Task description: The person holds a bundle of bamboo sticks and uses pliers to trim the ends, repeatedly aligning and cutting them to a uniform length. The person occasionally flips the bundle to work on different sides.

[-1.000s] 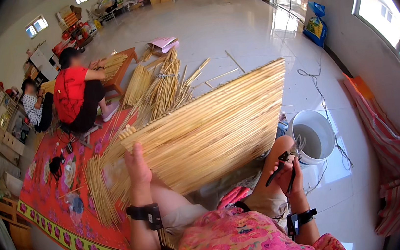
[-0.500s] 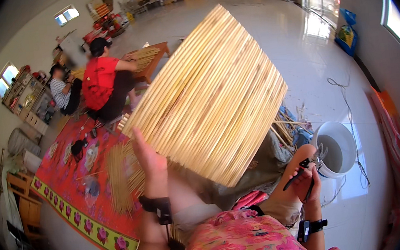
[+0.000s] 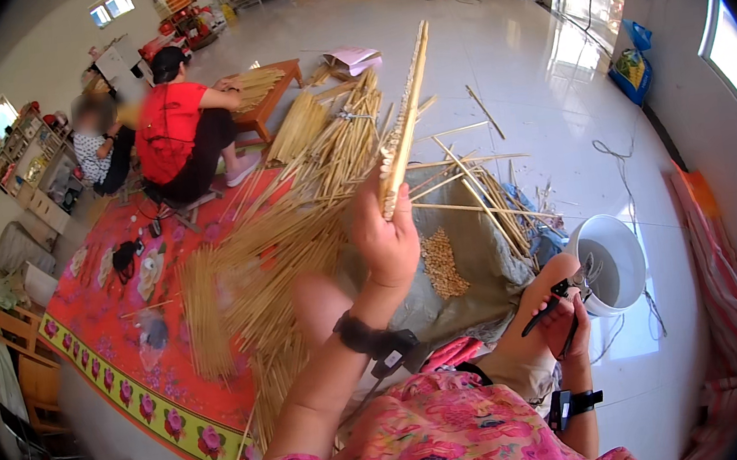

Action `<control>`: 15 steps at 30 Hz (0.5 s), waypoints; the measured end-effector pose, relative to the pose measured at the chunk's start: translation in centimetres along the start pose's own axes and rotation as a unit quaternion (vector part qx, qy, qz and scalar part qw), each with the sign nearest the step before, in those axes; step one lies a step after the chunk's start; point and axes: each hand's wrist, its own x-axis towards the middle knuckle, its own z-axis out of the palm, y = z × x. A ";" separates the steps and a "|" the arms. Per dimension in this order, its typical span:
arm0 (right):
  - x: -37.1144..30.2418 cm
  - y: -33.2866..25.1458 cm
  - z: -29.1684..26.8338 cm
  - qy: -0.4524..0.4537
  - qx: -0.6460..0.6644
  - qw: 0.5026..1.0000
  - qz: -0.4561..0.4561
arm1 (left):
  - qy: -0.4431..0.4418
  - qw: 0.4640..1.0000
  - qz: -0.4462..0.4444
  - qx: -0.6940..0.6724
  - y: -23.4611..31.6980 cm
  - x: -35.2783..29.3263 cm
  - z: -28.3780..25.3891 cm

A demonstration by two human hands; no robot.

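Note:
My left hand (image 3: 386,248) grips a flat panel of yellow reed stalks (image 3: 408,121) by its lower end. The panel is turned edge-on, so its row of pale cut stalk ends shows along one side. By my right knee, my right hand (image 3: 573,331) is closed around a pair of pruning shears (image 3: 561,290) with black handles. Below the panel, a grey-green cloth (image 3: 489,293) bears a heap of short cut reed pieces (image 3: 443,265). Long loose reed stalks (image 3: 283,240) lie to the left of my left hand.
A white bucket (image 3: 627,246) stands beside my right knee, with a cable on the tiles past it. Reed offcuts (image 3: 498,206) pile up beyond the cloth. At the left lies a red floral mat (image 3: 102,287). Two people (image 3: 175,129) sit there, one at a low wooden table (image 3: 279,95).
The reed panel has swung from broadside to edge-on as my left hand moved right and up. The cut pieces and loose stalks behind it now show. My right hand keeps the shears by my knee.

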 end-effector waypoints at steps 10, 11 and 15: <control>1.7 0.3 7.7 -0.100 -0.215 0.967 -0.096 | -0.139 0.981 0.009 -0.133 1.6 -6.7 3.5; 2.1 0.4 9.8 -0.114 -0.222 0.963 -0.104 | -0.138 0.979 0.006 -0.148 1.5 -7.4 3.8; 4.6 1.6 14.5 -0.139 -0.186 0.962 -0.145 | -0.157 0.965 0.019 -0.208 2.1 -8.4 4.3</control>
